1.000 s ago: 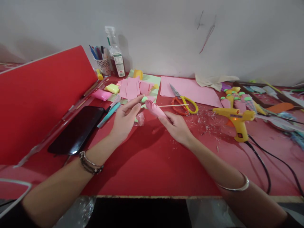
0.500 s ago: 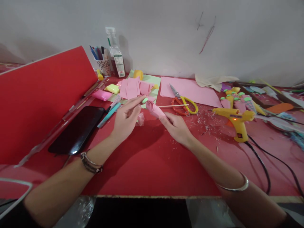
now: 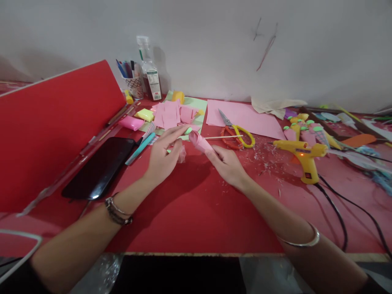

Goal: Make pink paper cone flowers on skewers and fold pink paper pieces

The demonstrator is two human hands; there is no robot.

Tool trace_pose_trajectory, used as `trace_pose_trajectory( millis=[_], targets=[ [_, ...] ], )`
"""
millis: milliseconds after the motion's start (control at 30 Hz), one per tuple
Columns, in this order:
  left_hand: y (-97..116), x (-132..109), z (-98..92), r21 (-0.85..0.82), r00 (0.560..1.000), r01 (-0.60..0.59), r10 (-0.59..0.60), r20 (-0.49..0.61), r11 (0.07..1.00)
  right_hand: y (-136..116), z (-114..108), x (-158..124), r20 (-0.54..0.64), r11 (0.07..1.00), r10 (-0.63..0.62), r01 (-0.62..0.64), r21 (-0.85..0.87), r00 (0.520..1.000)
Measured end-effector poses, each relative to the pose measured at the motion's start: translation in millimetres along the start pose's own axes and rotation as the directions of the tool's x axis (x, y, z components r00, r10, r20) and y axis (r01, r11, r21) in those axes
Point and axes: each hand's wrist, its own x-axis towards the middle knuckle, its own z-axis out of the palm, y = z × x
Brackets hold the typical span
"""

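In my right hand (image 3: 228, 165) is a rolled pink paper cone (image 3: 199, 142), its wide spiral end tilted up toward the left. The fingers are closed around its narrower part. My left hand (image 3: 162, 155) is open beside it, fingers stretched forward and thumb apart. A small bright green blob (image 3: 188, 131), like soft clay, lies at its index fingertip, close to the cone's mouth. Whether blob and cone touch is unclear. Behind the cone, a thin wooden stick (image 3: 225, 137) crosses the handles of the scissors (image 3: 237, 136). A crumpled clear wrapper (image 3: 181, 155) rests near my left thumb.
A yellow glue gun (image 3: 303, 153) with a lit orange light stands right, its black cord trailing forward. Finished cones (image 3: 308, 132) with green tops lie behind it. A phone (image 3: 99, 167), pink paper strips (image 3: 168, 113), a pink sheet (image 3: 241, 118) and a bottle (image 3: 151, 77) are around.
My left thumb has dropped away from the fingers, widening the gap between them. The green blob stays at the fingertip. My right hand keeps the cone nearly still.
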Motion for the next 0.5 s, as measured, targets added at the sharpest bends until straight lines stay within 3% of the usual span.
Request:
trace_pose_trajectory(
  millis=[333, 500],
  targets=[
    [-1.8, -0.5, 0.2, 0.020, 0.999, -0.042, 0.042, 0.018, 0.999, -1.2, 0.2, -0.7, -0.003, 1.000, 0.016, -0.016, 0.009, 1.000],
    [-1.2, -1.6, -0.3, 0.090, 0.983, -0.181, 0.180, 0.022, 0.979, -2.0, 0.2, -0.7, 0.004, 0.999, 0.026, -0.026, 0.036, 1.000]
  ],
)
